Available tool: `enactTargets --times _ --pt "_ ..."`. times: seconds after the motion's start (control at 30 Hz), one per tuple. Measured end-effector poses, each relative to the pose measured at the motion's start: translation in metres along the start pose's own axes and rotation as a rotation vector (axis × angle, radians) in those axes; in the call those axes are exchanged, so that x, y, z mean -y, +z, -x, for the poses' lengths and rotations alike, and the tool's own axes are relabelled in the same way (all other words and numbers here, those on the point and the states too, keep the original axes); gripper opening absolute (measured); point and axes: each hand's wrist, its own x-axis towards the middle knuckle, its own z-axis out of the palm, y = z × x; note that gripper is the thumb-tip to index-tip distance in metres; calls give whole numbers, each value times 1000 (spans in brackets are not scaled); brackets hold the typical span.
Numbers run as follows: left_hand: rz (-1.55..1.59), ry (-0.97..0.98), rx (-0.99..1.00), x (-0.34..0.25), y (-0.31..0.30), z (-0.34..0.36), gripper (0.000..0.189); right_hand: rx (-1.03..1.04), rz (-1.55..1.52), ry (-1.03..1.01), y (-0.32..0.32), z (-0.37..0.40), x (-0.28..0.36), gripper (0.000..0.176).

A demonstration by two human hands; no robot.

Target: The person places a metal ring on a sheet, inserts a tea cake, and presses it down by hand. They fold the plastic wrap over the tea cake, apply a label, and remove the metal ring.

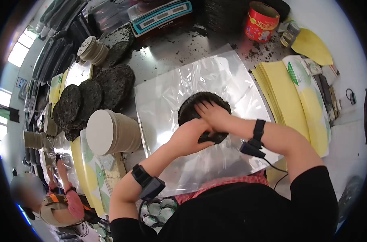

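A dark, rough, round pressed cake (187, 109) lies on clear plastic film (163, 97) in the middle of the table. My right hand (215, 116) rests flat on top of it, fingers stretched out toward its far side. At the near left edge my left hand (193, 136) grips the cake, its thumb apart from the bent fingers. Part of that grip is hidden. To the left stands a stack of round grey cardboard discs (105, 131). Behind the stack, several more dark cakes (111, 86) lie overlapping.
Yellow paper sheets (280, 97) and printed wrappers (306, 97) lie at the right. A red tin (262, 22), a small jar (290, 35) and a teal-framed scale (163, 18) stand at the back among dark crumbs. Another person (56, 201) works at the far left.
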Motion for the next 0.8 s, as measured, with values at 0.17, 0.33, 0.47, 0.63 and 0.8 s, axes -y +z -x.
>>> enactTargets --times 0.17,0.33,0.47,0.63,0.8 --pt "-69 1 63 35 30 -12 20 344 -272 -78 -28 -17 -23 125" --pt "-260 -115 263 41 47 -30 26 146 -53 16 -9 -3 -2 129" --pt "-32 -12 -65 29 -4 -23 28 77 -52 -17 -8 0 -2 120" --pt "-661 -70 -496 92 20 -48 57 50 46 -132 -25 -1 4 80" --pt "-509 -128 -500 87 18 -39 59 -108 0 -72 -19 8 6 101"
